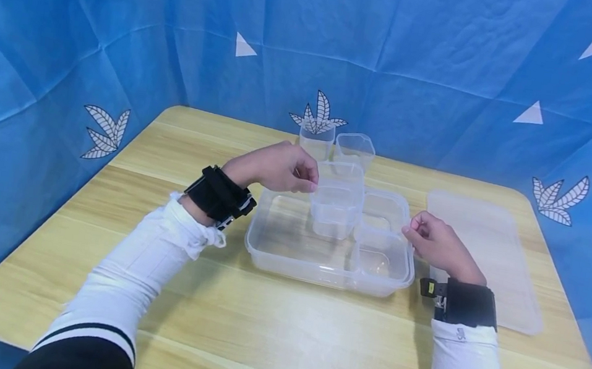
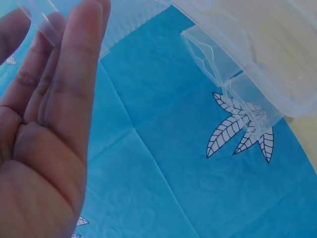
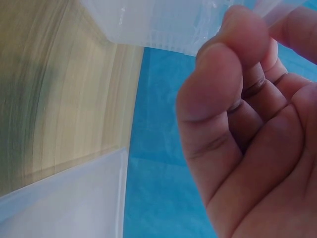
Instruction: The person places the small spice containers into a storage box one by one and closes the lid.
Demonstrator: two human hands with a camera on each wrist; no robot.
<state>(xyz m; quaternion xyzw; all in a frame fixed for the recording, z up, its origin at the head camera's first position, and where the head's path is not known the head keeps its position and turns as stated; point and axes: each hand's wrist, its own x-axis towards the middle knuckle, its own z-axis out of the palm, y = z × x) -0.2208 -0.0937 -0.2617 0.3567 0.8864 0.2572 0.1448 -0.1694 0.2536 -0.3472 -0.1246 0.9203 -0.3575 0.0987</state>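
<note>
My left hand (image 1: 289, 168) pinches the rim of a small clear plastic container (image 1: 337, 205), raised over the middle of a large clear plastic box (image 1: 296, 267). In the left wrist view, thumb and fingers of the left hand (image 2: 54, 99) lie on either side of the clear rim. At the box's right side, my right hand (image 1: 436, 243) pinches its rim, as the right wrist view also shows beneath the box wall (image 3: 153, 25). Two small containers sit in the box's right part, a rear one (image 1: 387, 206) and a front one (image 1: 384, 261).
Behind the box stand two more small clear containers, one at the left (image 1: 315, 143) and one at the right (image 1: 357, 146). A flat translucent lid (image 1: 493, 266) lies on the wooden table (image 1: 254, 329), partly under the right forearm. Blue patterned cloth (image 1: 431, 53) hangs around the table.
</note>
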